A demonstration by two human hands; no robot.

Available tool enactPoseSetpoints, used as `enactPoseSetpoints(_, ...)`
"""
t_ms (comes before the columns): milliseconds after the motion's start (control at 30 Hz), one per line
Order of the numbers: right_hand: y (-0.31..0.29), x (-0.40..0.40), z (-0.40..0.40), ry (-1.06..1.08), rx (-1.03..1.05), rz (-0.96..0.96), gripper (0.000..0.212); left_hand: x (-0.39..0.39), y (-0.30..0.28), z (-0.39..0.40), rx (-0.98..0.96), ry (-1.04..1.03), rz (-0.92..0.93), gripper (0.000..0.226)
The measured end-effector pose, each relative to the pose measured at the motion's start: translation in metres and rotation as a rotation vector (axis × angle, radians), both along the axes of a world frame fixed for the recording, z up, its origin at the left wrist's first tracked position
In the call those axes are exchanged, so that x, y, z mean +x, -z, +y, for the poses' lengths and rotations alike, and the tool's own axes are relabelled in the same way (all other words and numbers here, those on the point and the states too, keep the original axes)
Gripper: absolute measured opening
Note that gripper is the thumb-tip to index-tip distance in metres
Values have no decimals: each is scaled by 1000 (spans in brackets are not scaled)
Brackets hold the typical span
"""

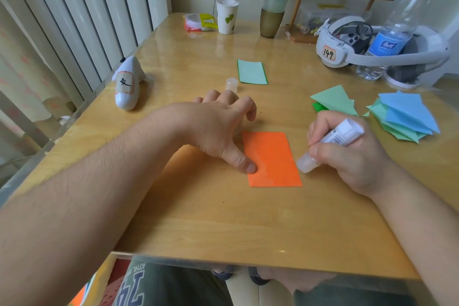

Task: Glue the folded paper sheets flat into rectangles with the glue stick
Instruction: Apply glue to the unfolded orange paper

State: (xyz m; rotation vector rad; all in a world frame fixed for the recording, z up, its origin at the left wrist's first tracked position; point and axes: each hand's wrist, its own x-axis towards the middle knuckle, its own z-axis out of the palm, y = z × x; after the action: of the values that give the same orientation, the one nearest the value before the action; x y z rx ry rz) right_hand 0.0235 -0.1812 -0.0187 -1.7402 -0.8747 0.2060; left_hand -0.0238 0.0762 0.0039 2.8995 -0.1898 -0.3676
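Gluing the orange sheet

Left hand pins its nine-o'clock edge with the thumb (fingers loosely spread); right hand grips the glue stick at three o'clock, tip down.

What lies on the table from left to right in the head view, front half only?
White controller → left hand → orange paper → glue stick in the right hand → stack of folded blue and green sheets.

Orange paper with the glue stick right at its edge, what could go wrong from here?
The left hand pins the orange paper with only its thumb at one edge, so a stroke may skew it. The glue stick in the right hand touches the right edge and could smear the table.
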Motion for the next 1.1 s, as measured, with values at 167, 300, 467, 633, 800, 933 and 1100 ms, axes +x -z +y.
enactPoseSetpoints(167,-3,-9,13,49,-177,-46,12,1,0,0,-1,2,-5,93)
enactPoseSetpoints(300,-5,0,25,244,-302,-99,17,1,1,0,9,3,-13,93)
enactPoseSetpoints(467,-3,6,33,338,-296,-126,17,2,2,0,12,4,-16,93)
enactPoseSetpoints(633,-3,9,31,362,-133,-75,16,1,1,1,5,6,-14,93)
enactPoseSetpoints(800,-21,21,26,399,-53,-14,23,1,2,1,5,11,-19,92)
enactPoseSetpoints(933,-32,19,32,316,-239,-43,21,1,2,2,9,7,-14,93)
enactPoseSetpoints(1100,-19,14,46,264,-488,-89,11,1,2,1,16,7,-11,93)
